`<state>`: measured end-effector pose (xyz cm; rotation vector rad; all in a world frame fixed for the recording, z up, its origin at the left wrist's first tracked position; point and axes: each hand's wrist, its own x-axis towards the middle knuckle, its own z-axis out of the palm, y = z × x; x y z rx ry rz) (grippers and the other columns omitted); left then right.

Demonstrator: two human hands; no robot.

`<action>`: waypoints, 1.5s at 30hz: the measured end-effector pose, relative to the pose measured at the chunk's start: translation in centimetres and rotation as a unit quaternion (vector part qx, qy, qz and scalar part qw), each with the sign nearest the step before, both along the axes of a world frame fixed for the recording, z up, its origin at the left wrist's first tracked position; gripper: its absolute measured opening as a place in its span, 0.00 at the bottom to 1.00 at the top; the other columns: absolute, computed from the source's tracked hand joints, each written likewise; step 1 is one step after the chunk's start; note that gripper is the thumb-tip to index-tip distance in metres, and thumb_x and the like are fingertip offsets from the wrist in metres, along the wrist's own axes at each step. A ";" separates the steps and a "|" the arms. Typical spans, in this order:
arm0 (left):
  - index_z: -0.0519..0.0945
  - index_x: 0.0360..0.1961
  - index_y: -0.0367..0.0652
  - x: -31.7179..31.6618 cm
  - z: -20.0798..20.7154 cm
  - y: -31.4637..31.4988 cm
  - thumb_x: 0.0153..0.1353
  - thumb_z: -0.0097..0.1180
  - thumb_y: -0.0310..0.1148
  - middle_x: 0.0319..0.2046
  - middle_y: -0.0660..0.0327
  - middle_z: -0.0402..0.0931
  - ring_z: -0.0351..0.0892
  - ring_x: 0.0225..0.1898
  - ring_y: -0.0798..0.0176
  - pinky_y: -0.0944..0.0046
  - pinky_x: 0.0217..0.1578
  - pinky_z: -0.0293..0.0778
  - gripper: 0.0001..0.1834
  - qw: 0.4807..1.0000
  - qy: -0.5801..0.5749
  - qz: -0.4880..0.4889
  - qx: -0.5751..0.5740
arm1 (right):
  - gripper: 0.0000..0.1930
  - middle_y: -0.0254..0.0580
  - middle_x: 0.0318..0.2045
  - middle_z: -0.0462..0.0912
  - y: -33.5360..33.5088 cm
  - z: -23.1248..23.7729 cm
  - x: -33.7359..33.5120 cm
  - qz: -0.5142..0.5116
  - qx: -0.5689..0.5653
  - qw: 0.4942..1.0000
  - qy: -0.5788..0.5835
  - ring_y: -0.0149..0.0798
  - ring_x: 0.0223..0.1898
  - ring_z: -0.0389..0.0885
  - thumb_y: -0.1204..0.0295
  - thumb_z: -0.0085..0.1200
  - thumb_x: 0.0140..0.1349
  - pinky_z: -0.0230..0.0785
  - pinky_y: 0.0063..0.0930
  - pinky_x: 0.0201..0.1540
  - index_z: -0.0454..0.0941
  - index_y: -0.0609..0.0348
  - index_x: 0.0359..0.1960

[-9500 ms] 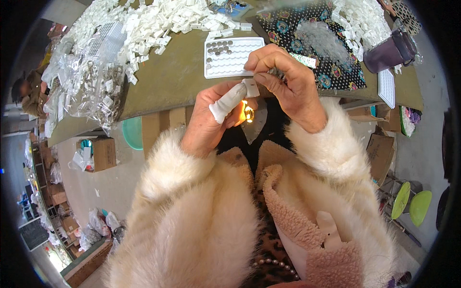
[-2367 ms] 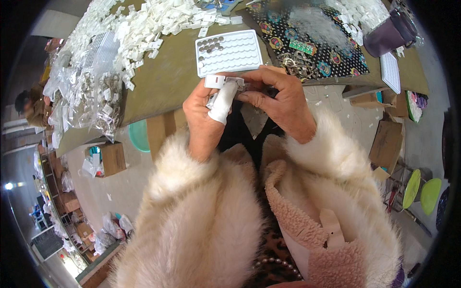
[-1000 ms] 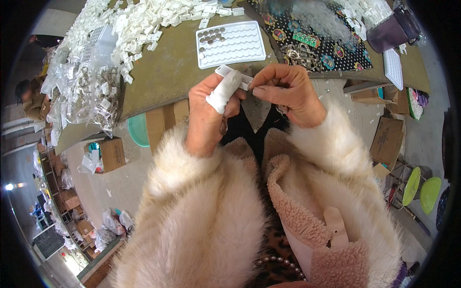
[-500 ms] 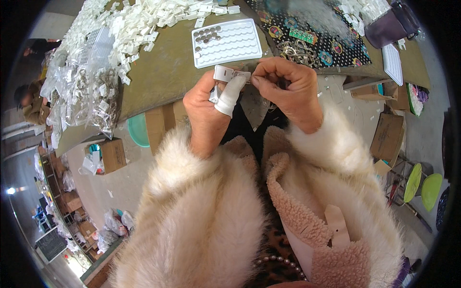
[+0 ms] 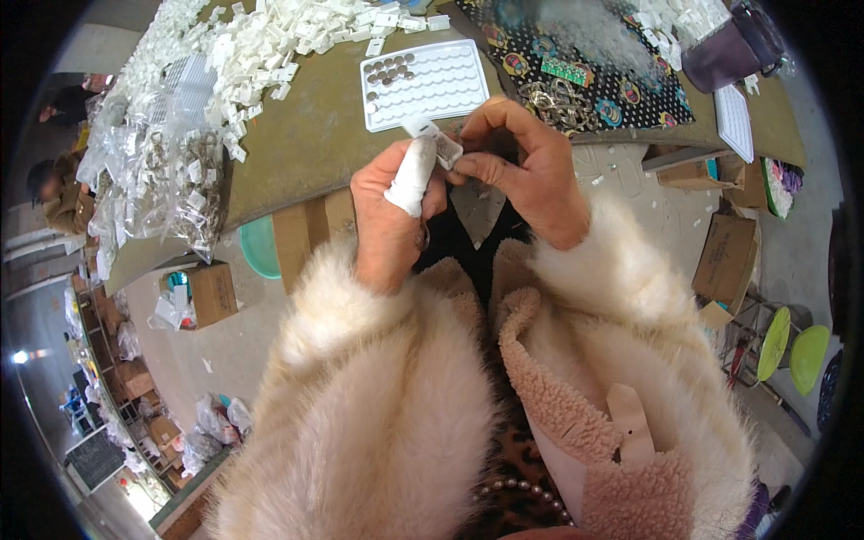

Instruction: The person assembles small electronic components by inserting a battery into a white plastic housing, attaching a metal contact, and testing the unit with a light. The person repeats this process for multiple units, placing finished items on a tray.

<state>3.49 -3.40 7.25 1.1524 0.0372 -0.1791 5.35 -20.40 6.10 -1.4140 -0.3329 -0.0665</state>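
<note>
My left hand (image 5: 389, 198) is closed around a small white plastic case (image 5: 447, 151). A white cover wraps its thumb (image 5: 411, 184), which presses on the case. The case is tilted, and its hollow inner side shows, with a flap-like part (image 5: 419, 126) standing out at its upper left. My right hand (image 5: 533, 171) closes on the case's right edge, thumb below and bent fingers above. Whether something small sits between those fingers is hidden. Just beyond my hands lies a white tray (image 5: 468, 67) with rows of round hollows, several holding silver button cells (image 5: 389, 70) at the left.
Loose white plastic cases (image 5: 297, 27) are heaped at the table's far left, beside clear bags of parts (image 5: 157, 180). At right are metal clasps (image 5: 558, 101) on a patterned cloth (image 5: 621, 85), a dark purple cup (image 5: 733, 49) and another white tray (image 5: 734, 121).
The white case has turned in my left hand, so its hollow inside now shows. My right hand has moved slightly left and down, with its thumb against the case.
</note>
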 end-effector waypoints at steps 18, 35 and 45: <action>0.84 0.43 0.33 -0.4 -1.3 0.8 0.70 0.59 0.28 0.29 0.71 0.77 0.70 0.34 0.77 0.72 0.36 0.70 0.08 0.982 -0.079 0.020 0.168 | 0.14 0.36 0.33 0.78 1.1 -0.1 0.2 -0.142 -0.318 0.876 -0.334 0.45 0.36 0.75 0.80 0.66 0.42 0.63 0.39 0.46 0.83 0.57 0.34; 0.82 0.53 0.33 -0.1 -2.8 8.1 0.72 0.54 0.29 0.44 0.55 0.86 0.64 0.20 0.79 0.77 0.21 0.61 0.14 0.997 0.038 0.068 0.021 | 0.07 0.44 0.30 0.80 6.9 0.3 8.5 -0.069 -0.346 0.886 -0.301 0.54 0.32 0.81 0.79 0.63 0.55 0.72 0.43 0.34 0.85 0.60 0.36; 0.82 0.51 0.34 -0.1 -4.1 8.6 0.71 0.55 0.29 0.42 0.52 0.86 0.64 0.19 0.79 0.76 0.19 0.60 0.12 0.996 0.030 0.079 -0.019 | 0.08 0.42 0.30 0.79 7.0 -0.8 9.9 -0.082 -0.429 0.851 -0.292 0.47 0.32 0.80 0.81 0.65 0.53 0.72 0.37 0.35 0.82 0.61 0.35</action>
